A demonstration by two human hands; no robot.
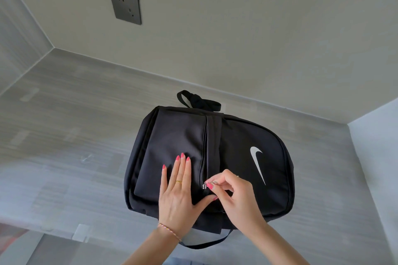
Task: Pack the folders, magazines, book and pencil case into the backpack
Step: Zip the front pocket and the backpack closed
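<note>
- Right hand (233, 194): thumb and forefinger pinched on the small silver zip pull (204, 185) of the front pocket; other fingers curled in behind.
- Left hand (178, 191): flat, fingers straight and together, pressing the pocket panel just left of the zip; thumb spread toward the right hand. Nothing grasped. Gold ring on one finger, thin cord bracelet (170, 231) at the wrist.
- Black fabric backpack (237, 135): lies flat, front side up, on the pale grey wood-grain tabletop (64, 135), top end pointing right. White swoosh logo (257, 162) on the right part of its front.
- Front pocket zip (203, 153): runs from the pull away across the backpack; whether its teeth are parted cannot be told.
- Black strap loop (206, 244): trails from the backpack's near edge.
- Black webbing straps (199, 100): bunched at the backpack's far edge.
- Small clear plastic piece (80, 232): on the tabletop edge, near-left of the backpack, well apart.
- Dark grey wall socket plate (125, 5): on the beige wall beyond the backpack, up and left.
</note>
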